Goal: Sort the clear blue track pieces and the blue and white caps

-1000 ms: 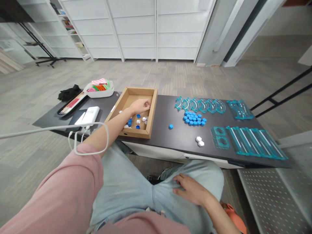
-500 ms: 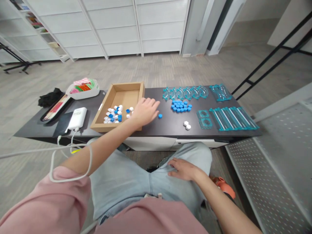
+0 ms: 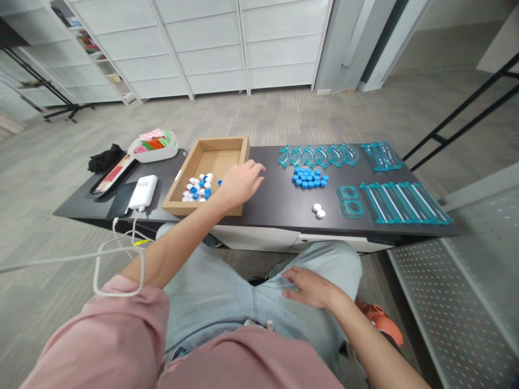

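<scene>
**Cardboard box (image 3: 211, 160) at centre frame, left hand over its right wall**

The box sits on the dark table (image 3: 275, 201), a little left of the frame's centre, with its long side running away from the person. A small heap of blue and white hexagon pieces (image 3: 198, 187) lies in its near half, and the far half is bare.

The left hand (image 3: 241, 182) reaches in from the lower left, palm down, across the box's right wall and near corner. Its fingers are loosely bent towards the tabletop just right of the box. Whether they cover or pinch a piece cannot be told.

The right hand (image 3: 310, 288) lies flat and relaxed on the person's jeans (image 3: 211, 302) in the lower middle of the frame, holding nothing.

Right of the box, a cluster of blue hexagons (image 3: 308, 178) lies on the table. Two white hexagons (image 3: 318, 210) touch each other nearer the front edge. Behind the cluster runs a row of curved teal pieces (image 3: 318, 155). Towards the right edge lie two teal plates with holes (image 3: 351, 200) and, beside them, a set of long teal strips (image 3: 405, 202).

Left of the box, a white power bank (image 3: 143, 192) trails a white cable (image 3: 117, 254) that loops over the left forearm. Further to the upper left stand a white tray of coloured items (image 3: 154, 146), a black tray (image 3: 110, 177) and a black cloth (image 3: 104, 159).
</scene>
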`<state>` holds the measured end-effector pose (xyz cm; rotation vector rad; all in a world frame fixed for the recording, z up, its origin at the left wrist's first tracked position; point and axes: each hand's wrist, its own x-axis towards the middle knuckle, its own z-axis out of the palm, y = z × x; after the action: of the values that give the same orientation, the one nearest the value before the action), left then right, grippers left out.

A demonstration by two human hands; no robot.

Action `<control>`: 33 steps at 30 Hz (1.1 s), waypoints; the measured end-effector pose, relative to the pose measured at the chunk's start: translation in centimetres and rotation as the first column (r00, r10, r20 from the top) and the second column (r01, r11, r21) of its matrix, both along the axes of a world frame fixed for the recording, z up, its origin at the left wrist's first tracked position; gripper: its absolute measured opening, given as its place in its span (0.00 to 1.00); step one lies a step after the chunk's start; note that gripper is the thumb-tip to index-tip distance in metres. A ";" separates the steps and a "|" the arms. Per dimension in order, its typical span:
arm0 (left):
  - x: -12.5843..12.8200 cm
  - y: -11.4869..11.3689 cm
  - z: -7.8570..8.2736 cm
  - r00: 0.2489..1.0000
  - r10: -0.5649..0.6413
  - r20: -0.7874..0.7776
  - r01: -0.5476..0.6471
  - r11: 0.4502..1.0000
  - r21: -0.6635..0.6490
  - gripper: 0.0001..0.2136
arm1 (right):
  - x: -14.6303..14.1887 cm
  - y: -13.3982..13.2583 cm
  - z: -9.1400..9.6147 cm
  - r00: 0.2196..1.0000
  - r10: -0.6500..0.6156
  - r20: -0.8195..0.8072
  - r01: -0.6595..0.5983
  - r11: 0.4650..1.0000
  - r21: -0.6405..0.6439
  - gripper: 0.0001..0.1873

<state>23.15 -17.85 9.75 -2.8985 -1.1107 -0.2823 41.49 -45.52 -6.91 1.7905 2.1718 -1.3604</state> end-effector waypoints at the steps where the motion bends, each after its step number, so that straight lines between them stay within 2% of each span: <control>1: -1.5 0.8 0.8 0.998 0.056 0.039 -0.056 0.998 -0.016 0.15 | -0.1 0.0 0.1 1.000 0.004 0.007 -0.004 1.000 -0.007 0.25; 4: -6.3 2.9 2.2 0.968 0.233 0.089 -0.224 0.970 -0.097 0.16 | -0.2 0.1 0.6 0.999 0.031 0.022 -0.031 0.999 -0.029 0.28; 7: -10.1 4.1 2.2 0.923 0.379 0.067 -0.368 0.920 -0.138 0.17 | -0.2 0.3 0.9 0.999 0.041 0.028 -0.040 0.999 -0.029 0.28; 9: -11.3 4.2 1.8 0.908 0.413 0.070 -0.401 0.905 -0.138 0.17 | -0.4 0.4 0.9 0.999 0.038 0.036 -0.037 0.999 -0.019 0.27; 11: -11.3 3.7 1.1 0.923 0.368 0.111 -0.352 0.925 -0.141 0.17 | -0.5 0.4 0.8 0.998 0.041 0.042 -0.041 0.999 -0.016 0.27; 13: -9.8 2.6 0.5 0.946 0.275 0.171 -0.253 0.957 -0.139 0.17 | -0.6 0.5 0.8 0.998 0.049 0.049 -0.048 0.999 -0.022 0.28; 15: -7.1 0.8 -0.2 0.962 0.154 0.225 -0.125 0.982 -0.141 0.17 | -0.7 0.5 0.7 0.997 0.048 0.055 -0.047 0.998 -0.028 0.29; 18: -1.4 -2.1 -1.5 0.961 -0.049 0.271 0.096 0.982 -0.163 0.16 | -0.7 0.6 0.7 0.996 0.052 0.072 -0.050 0.998 -0.025 0.28; 20: 2.8 -3.3 -2.8 0.953 -0.136 0.270 0.186 0.968 -0.168 0.17 | -0.7 0.7 0.7 0.994 0.063 0.086 -0.061 0.998 -0.020 0.29; 23: 8.7 -3.1 -5.4 0.952 -0.139 0.271 0.192 0.965 -0.177 0.24 | -0.6 0.8 0.6 0.993 0.071 0.096 -0.070 0.997 -0.016 0.30; 26: 13.0 -1.4 -7.8 0.956 -0.098 0.277 0.154 0.970 -0.190 0.29 | -0.5 0.9 0.4 0.993 0.075 0.096 -0.075 0.997 -0.009 0.32; 29: 15.2 0.0 -9.2 0.965 -0.097 0.244 0.142 0.974 -0.174 0.30 | -0.5 0.9 0.2 0.992 0.079 0.098 -0.078 0.997 -0.013 0.32; 33: 16.1 0.5 -10.0 0.971 -0.144 0.192 0.175 0.973 -0.150 0.31 | -0.8 0.9 0.0 0.992 0.081 0.094 -0.080 0.997 -0.013 0.33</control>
<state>39.20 -17.34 -0.26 -3.1719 -0.9642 -0.4890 40.70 -44.65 -6.93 1.7065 2.1605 -1.2408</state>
